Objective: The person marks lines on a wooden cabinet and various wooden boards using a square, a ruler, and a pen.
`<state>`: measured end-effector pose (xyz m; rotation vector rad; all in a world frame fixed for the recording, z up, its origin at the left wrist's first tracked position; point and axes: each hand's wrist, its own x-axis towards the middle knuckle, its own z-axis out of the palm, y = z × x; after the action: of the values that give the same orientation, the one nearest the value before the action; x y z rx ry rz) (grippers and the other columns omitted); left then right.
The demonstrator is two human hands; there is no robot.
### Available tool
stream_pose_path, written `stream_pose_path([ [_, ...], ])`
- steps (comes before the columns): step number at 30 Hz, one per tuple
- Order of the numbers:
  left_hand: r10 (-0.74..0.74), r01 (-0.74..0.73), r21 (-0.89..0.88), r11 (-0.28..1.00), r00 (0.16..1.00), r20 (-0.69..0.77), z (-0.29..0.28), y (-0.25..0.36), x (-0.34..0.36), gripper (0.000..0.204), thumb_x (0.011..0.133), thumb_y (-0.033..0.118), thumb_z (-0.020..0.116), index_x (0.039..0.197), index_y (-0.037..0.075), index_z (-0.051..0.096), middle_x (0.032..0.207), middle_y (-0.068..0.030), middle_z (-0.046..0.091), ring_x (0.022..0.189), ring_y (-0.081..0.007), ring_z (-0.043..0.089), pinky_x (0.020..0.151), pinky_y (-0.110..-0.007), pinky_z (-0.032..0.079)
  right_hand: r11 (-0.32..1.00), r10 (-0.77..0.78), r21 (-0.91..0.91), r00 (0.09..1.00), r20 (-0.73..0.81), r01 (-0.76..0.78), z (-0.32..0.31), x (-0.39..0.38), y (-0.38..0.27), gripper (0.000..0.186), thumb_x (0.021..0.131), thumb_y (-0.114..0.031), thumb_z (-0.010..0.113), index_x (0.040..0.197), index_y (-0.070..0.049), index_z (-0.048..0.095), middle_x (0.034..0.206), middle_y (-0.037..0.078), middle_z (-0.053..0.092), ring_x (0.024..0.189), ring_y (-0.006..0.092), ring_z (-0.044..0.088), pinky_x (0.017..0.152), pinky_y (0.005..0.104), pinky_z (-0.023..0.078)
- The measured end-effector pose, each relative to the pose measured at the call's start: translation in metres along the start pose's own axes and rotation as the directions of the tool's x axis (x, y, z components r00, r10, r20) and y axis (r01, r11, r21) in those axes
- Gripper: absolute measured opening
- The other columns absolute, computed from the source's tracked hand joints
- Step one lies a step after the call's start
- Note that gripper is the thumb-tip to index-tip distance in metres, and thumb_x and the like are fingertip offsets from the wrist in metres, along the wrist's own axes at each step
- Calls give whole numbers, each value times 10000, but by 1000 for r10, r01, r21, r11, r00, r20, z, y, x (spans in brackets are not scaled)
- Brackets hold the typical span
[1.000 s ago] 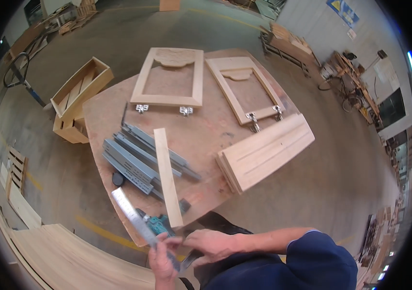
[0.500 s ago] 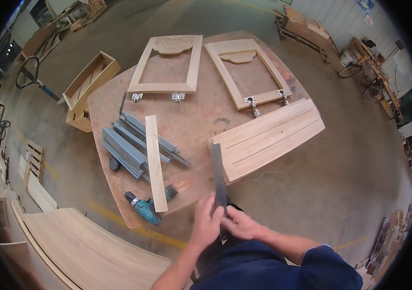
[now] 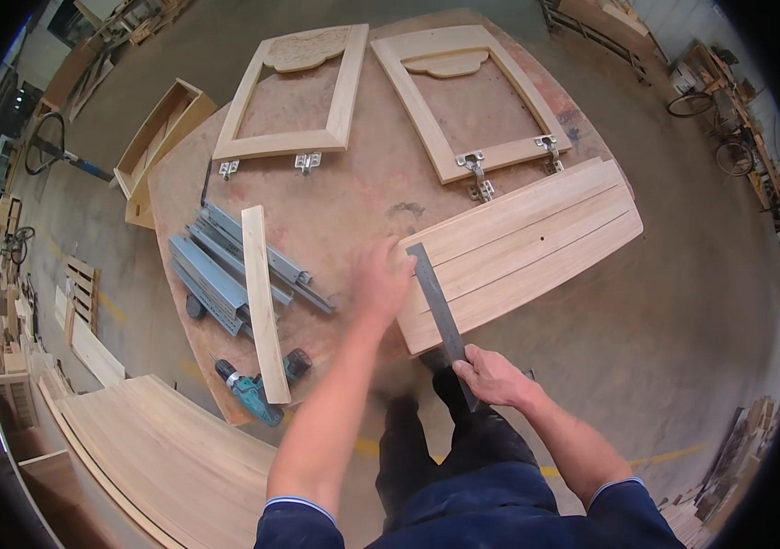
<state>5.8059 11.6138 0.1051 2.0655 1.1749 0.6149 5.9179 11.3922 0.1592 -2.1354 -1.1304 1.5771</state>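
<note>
A long flat grey metal strip (image 3: 438, 302), like a steel rule, lies slantwise over the near left end of a stack of grooved wooden panels (image 3: 536, 240). Its lower end sticks out past the panel edge, where my right hand (image 3: 497, 376) is closed on it, thumb on top. At the panel's left corner, close to the strip's upper end, is my left hand (image 3: 384, 277). Motion blurs its fingers, so I cannot make out whether they grip or only touch.
Two wooden door frames (image 3: 344, 110) (image 3: 419, 114) with metal hinges lie at the table's far side. Grey drawer slides (image 3: 216, 274), a wooden slat (image 3: 264, 306) and a teal cordless drill (image 3: 253, 395) lie left. A wooden drawer box (image 3: 157, 137) stands beyond the table (image 3: 335, 201).
Both hands held the strip upright near my body; now it rests across the panel. My left hand has moved forward to the panel's corner, and the right hand has shifted right along with the strip.
</note>
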Motion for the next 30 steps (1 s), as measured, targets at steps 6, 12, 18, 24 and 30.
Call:
stream_pose_path([
  [6,-19,26,-218,976,999,31,13,-14,8,320,858,168,744,1142,25,712,1139,-151,712,1124,-292,641,1037,-394,466,1000,-6,-30,1000,10,6,-6,12,8,389,1042,-358,489,1058,22,566,1041,322,655,1042,509,601,891,532,477],
  [12,-49,58,-246,967,998,43,19,-20,12,267,861,140,723,1105,32,715,1118,-145,722,1104,-279,655,1012,-387,477,1000,-18,-24,1000,8,18,-6,19,5,372,1036,-350,499,1040,16,565,999,315,653,1007,509,605,868,538,477],
  [18,-31,39,-226,973,999,38,21,-26,12,249,867,140,713,1092,36,717,1096,-143,721,1102,-285,651,1015,-388,474,1000,-16,-9,1000,24,16,-3,25,9,373,1035,-349,498,1044,17,568,998,314,652,999,509,606,864,535,479],
  [24,-60,65,-244,968,998,30,23,-22,10,231,869,141,712,1072,30,723,1073,-141,727,1090,-279,658,1016,-387,476,999,-32,19,999,7,31,2,29,16,366,1026,-340,516,1071,17,588,1020,314,656,1021,512,604,882,528,484],
  [30,-83,104,-311,945,993,81,24,-27,12,244,869,160,709,1088,56,738,1102,-138,708,1096,-300,650,1006,-395,483,999,-36,29,999,0,36,0,30,14,359,1013,-328,532,1064,20,605,1037,310,660,1034,511,604,889,522,488],
])
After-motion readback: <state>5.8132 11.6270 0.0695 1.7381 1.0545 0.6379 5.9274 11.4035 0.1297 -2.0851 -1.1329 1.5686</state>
